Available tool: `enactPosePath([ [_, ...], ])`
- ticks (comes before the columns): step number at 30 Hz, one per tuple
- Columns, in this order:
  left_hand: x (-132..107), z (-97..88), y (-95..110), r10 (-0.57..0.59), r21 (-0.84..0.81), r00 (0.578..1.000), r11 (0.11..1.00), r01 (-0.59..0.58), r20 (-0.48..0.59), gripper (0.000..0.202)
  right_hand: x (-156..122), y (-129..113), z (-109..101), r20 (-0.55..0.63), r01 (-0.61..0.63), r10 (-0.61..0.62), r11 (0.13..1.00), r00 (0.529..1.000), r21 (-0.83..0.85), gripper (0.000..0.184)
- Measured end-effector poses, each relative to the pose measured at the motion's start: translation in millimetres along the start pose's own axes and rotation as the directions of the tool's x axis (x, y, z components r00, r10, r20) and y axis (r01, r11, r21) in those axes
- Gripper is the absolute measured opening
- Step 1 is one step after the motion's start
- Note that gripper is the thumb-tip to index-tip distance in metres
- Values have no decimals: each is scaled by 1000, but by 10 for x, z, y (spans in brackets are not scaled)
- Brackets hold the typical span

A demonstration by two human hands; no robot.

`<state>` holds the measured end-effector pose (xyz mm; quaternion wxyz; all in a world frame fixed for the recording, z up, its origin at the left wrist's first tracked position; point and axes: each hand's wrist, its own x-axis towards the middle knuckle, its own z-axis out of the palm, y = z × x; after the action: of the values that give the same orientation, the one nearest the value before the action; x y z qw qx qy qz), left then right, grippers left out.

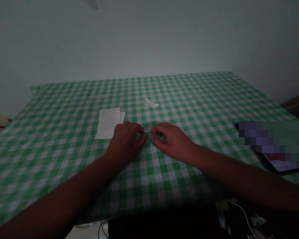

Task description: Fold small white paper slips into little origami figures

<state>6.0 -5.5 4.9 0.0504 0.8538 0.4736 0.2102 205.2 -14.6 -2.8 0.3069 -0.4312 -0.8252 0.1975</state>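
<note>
Both of my hands rest close together on the green and white checked tablecloth (64, 139). My left hand (127, 139) and my right hand (170, 139) have their fingers curled and pinched around a small piece of white paper (148, 132) between them. Most of that paper is hidden by the fingers. A small folded white paper shape (151, 104) lies farther back, beyond my hands. A stack of printed white sheets (109, 122) lies just left of my left hand.
A dark tablet or phone (276, 159), partly blurred out, lies on the right side of the table. A pale wall stands behind the table. Cables and dark items (241, 219) sit below the table's near edge.
</note>
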Motion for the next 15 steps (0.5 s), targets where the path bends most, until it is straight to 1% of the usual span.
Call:
enactPosePath([
  [4, -20, 75, 9, 17, -96, 1000, 995, -18, -7, 10, -10, -33, 28, 18, -32, 31, 996, 999, 82, 11],
  [9, -14, 109, -30, 103, -287, 995, 953, -103, -13, 11, -4, 5, 31, -12, -43, 46, 986, 999, 160, 13],
  [11, -8, 109, -56, 99, -314, 995, 944, -99, -18, 11, 0, 33, 31, -10, -61, 64, 979, 998, 196, 14],
  [15, -7, 118, -90, 69, -314, 998, 947, -68, -7, 11, 2, 82, 38, 6, -112, 115, 949, 993, 295, 16],
])
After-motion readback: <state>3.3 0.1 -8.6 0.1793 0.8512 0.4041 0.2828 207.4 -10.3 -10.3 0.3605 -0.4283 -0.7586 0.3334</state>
